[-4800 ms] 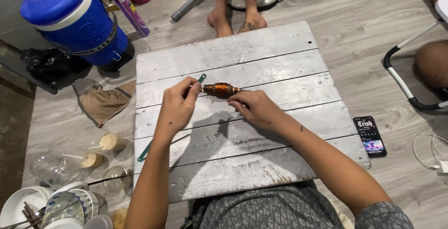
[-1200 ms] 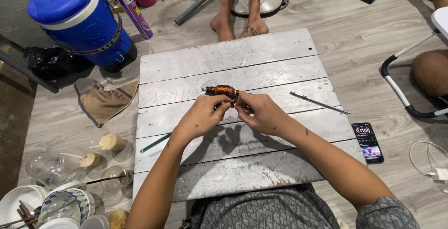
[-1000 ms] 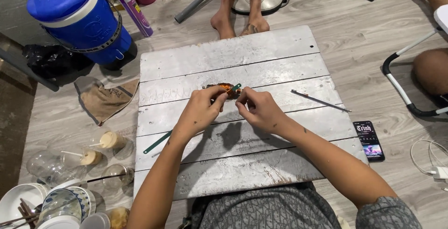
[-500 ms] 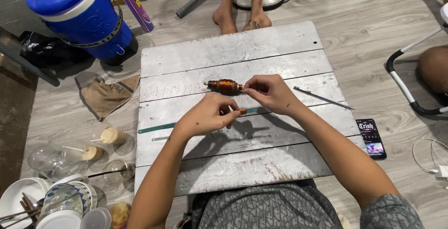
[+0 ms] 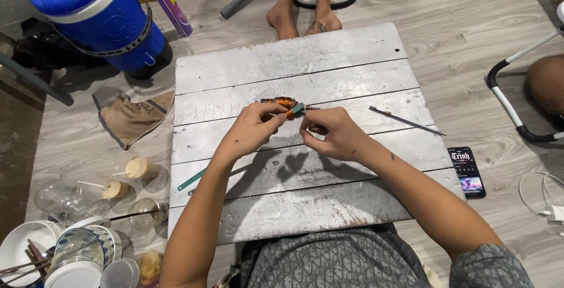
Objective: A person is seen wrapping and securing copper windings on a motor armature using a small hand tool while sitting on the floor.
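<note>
A small brown and orange wound spindle [image 5: 275, 101] lies on the grey plank board [image 5: 294, 59], just beyond my fingertips. My right hand [image 5: 332, 135] pinches its thin shaft end. My left hand [image 5: 252, 128] grips a long green strip [image 5: 189, 181] that runs under my forearm. The strip's tip [image 5: 298, 110] rests against the spindle, between the two hands. Where my fingers meet the spindle is partly hidden.
A thin metal rod [image 5: 405, 120] lies on the board to the right, with a phone [image 5: 467, 172] on the floor beside it. A blue cooler [image 5: 100, 15], a cloth [image 5: 132, 118], cups [image 5: 141, 167] and bowls [image 5: 23, 253] are at left. Another person's feet [image 5: 299, 6] are beyond the board.
The green strip has swung from lying flat across the board to slanting, tip up against the spindle. My left hand rose to meet my right at the spindle.
</note>
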